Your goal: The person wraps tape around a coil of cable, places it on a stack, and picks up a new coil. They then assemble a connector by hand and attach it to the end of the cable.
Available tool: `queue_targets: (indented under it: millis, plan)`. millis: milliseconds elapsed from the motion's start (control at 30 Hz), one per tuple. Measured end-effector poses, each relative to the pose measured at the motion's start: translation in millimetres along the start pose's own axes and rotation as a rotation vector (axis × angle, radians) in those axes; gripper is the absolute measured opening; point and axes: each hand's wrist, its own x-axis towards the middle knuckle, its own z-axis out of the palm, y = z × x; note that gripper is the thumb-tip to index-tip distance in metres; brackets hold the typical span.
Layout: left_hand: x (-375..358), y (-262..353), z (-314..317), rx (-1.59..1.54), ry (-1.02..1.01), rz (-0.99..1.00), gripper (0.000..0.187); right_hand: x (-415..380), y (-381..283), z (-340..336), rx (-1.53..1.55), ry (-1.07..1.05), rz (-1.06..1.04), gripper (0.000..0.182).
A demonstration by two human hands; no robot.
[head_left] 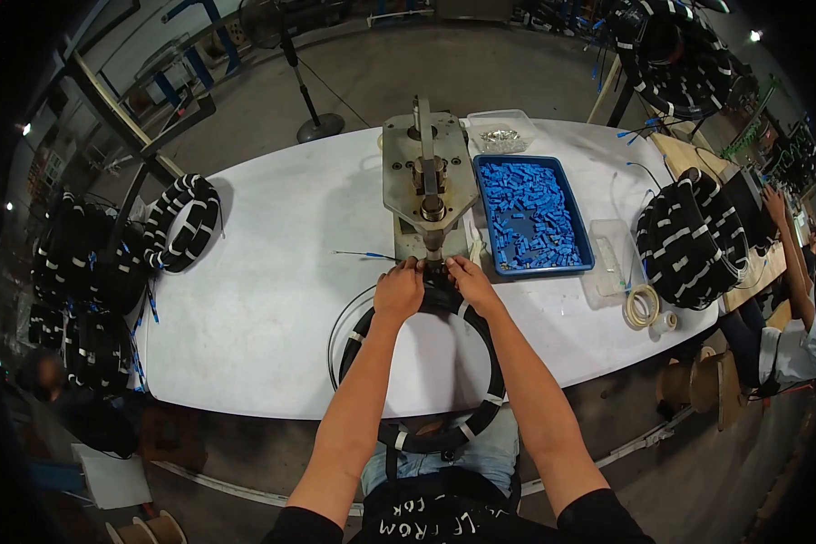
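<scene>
My left hand (399, 290) and my right hand (471, 286) meet below the head of a metal bench press (431, 186). Both hands are closed, with fingertips pinched close together on dark cable at the press's lower tip; fine detail there is hidden by the fingers. Under my hands hangs a coil of black cable (496, 363) bound with white tape bands, its lower part over the table edge and against my lap. A thin cable end with a blue connector (378, 256) pokes out to the left of my left hand.
A blue tray (592, 265) of small blue connectors stands right of the press, with a clear box (501, 136) of metal parts behind. Taped cable coils (183, 223) stand at left, and more coils (694, 238) at right near tape rolls (642, 306). A person (793, 263) sits at right.
</scene>
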Motion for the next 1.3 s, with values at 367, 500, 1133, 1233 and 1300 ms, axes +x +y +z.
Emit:
queue_targets:
  millis: [367, 500, 1133, 1233, 1300]
  plan:
    - [-2.8, 0.6, -0.9, 0.018, 0.044, 0.032, 0.028, 1.0, 0.8, 0.3, -0.021, 0.004, 0.008, 0.033]
    - [-3.1, 1.2, 0.1, 0.012, 0.063, 0.017, 0.028, 1.3, 1.8, 0.4, -0.024, 0.008, -0.004, 0.033]
    - [-4.1, 3.3, -2.4, 0.084, -0.004, -0.013, 0.029, 1.3, 3.4, 0.0, -0.027, 0.008, -0.023, 0.033]
    - [-4.2, 4.2, -3.6, 0.088, -0.008, -0.016, 0.029, 0.5, 1.7, -0.2, -0.025, 0.013, -0.014, 0.032]
    - [-3.8, 4.1, -3.7, 0.090, -0.014, -0.021, 0.029, -0.2, 0.9, -0.3, -0.026, 0.010, -0.004, 0.032]
